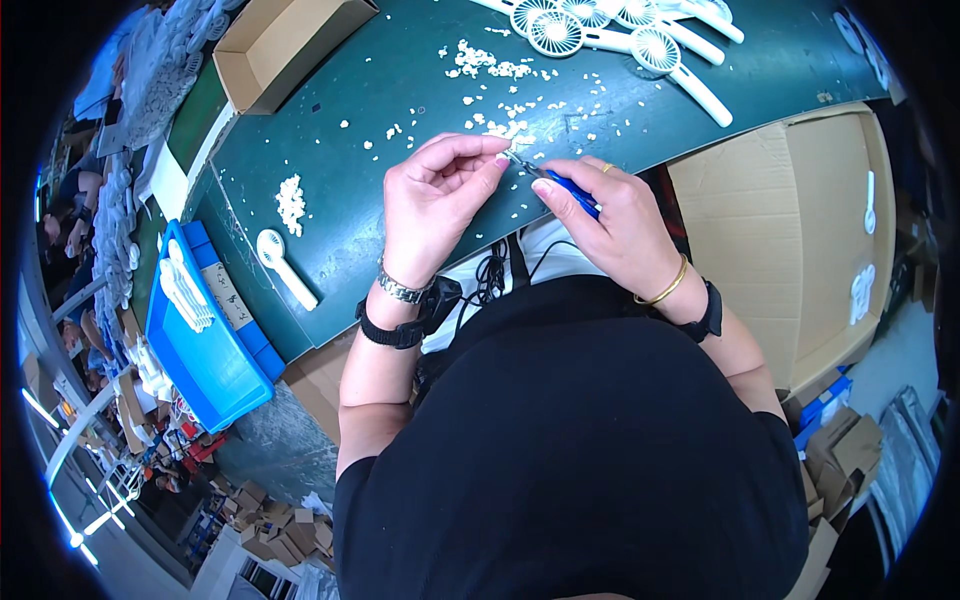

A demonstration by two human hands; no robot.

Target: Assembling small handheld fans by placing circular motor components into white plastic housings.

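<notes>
Above the front edge of the green table (350, 190), my left hand (432, 200) pinches a tiny whitish piece (504, 156) between thumb and fingertips. My right hand (628, 215) is closed around the blue handles of small cutting pliers (574, 190). The pliers' jaws meet the piece at my left fingertips; whether they grip it is too small to tell. Just beyond my hands lie many loose small white plastic bits (510, 130), with a denser heap (475, 62) farther off. Another little pile (290, 205) sits to the left of my left hand.
Several white handheld fans (655, 50) lie at the far right of the table. One fan-shaped white piece (288, 270) rests near the left edge. A blue bin (225, 365) holding white parts stands left, an open cardboard box (285, 45) far left, a large carton (745, 230) right.
</notes>
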